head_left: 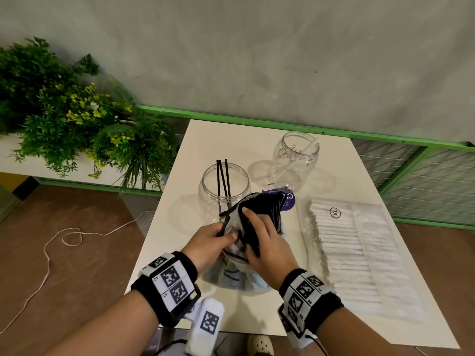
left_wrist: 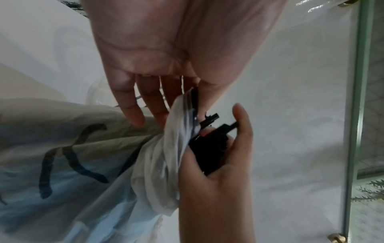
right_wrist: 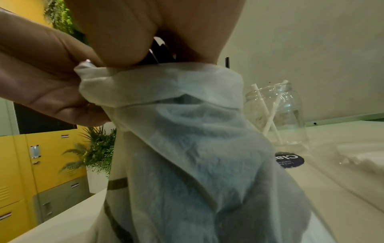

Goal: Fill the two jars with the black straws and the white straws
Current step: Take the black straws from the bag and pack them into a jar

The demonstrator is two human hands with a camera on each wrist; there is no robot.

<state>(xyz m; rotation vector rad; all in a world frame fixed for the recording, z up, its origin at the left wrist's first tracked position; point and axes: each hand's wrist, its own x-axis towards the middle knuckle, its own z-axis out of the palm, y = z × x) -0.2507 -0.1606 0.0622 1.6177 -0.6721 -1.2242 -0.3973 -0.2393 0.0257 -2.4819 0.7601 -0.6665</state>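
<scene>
On the white table, the near clear jar holds three black straws. The far jar holds white straws, also seen in the right wrist view. My right hand grips a thick bundle of black straws that sticks out of a translucent bag. My left hand pinches a few black straw ends at the bag's mouth, just in front of the near jar. In the left wrist view, the left hand is above and the right hand holds the bundle.
A clear pack of white wrapped straws lies on the table's right side. A purple round sticker sits between the jars. Leafy plants stand to the left. A green rail runs behind the table, and a white cord lies on the floor.
</scene>
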